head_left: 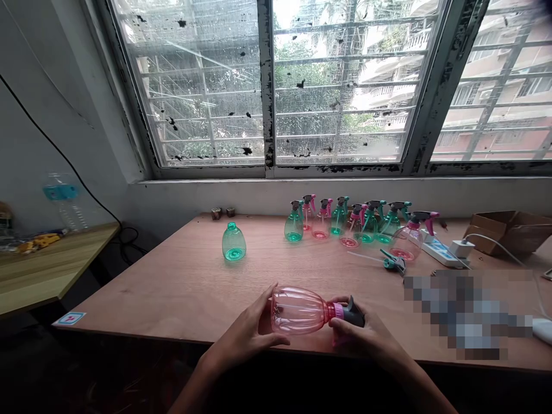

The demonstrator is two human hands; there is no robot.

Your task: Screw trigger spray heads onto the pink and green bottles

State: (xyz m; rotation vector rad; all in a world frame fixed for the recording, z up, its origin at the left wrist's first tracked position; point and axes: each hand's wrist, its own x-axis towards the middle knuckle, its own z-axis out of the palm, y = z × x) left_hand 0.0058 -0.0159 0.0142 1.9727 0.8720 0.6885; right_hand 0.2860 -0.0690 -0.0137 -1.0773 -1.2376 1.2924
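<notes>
A pink clear spray bottle [298, 310] lies on its side between my hands, just above the table's front edge. My left hand [259, 325] is wrapped round its base end. My right hand [356, 325] grips the black and pink spray head [352, 313] at the neck, and its fingers partly hide the trigger. Further back on the left stands an open green bottle [234, 241] with no spray head. A loose green spray head [393, 263] with a thin tube rests on the table to the right.
Several green and pink spray bottles [294, 224] stand at the back of the wooden table [172, 276]. On the right are a white power strip [442, 252], a cardboard box [495, 230] and a blurred patch. A window spans the wall behind.
</notes>
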